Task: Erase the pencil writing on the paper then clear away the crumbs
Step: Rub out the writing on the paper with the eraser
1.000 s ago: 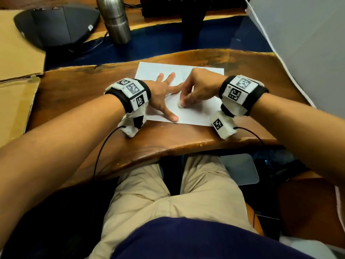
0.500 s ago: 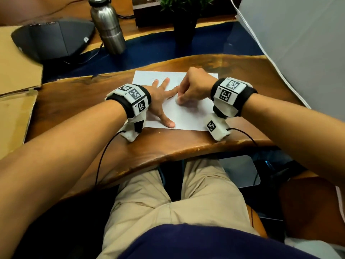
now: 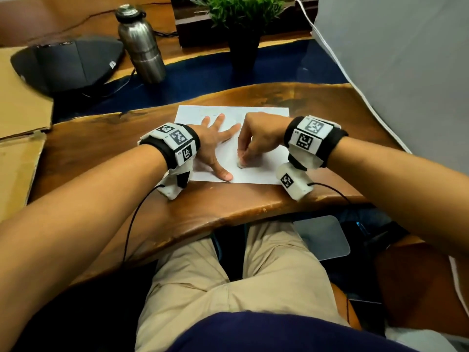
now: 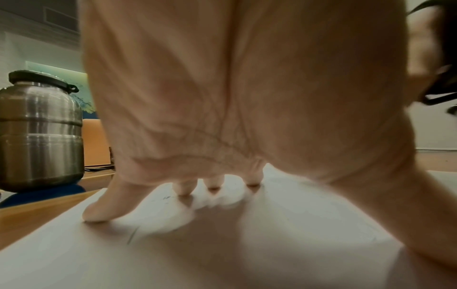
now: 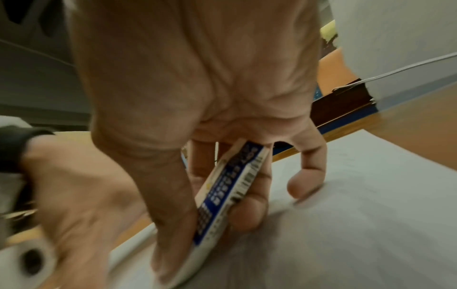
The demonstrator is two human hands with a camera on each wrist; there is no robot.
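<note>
A white sheet of paper (image 3: pixel 264 161) lies on the wooden desk (image 3: pixel 101 148) in front of me. My left hand (image 3: pixel 215 141) lies flat on the sheet's left part with fingers spread, pressing it down. My right hand (image 3: pixel 256 141) pinches a white eraser in a blue-and-white sleeve (image 5: pixel 230 187) between thumb and fingers. The eraser's white tip (image 3: pixel 239 164) touches the paper near its middle, just right of the left thumb. In the left wrist view the fingertips (image 4: pixel 183 187) rest on the paper (image 4: pixel 222 254), with faint pencil marks (image 4: pixel 165 197) near them.
A steel bottle (image 3: pixel 140 44) and a dark grey device (image 3: pixel 68 62) stand behind the desk on the left. A potted plant (image 3: pixel 243 26) is at the back centre. Cardboard (image 3: pixel 17 118) lies at the left, and a grey panel (image 3: pixel 396 67) rises at the right.
The right hand has drawn the eraser back toward me across the paper after pushing it away. The left hand stays spread on the sheet. The head view has tilted slightly.
</note>
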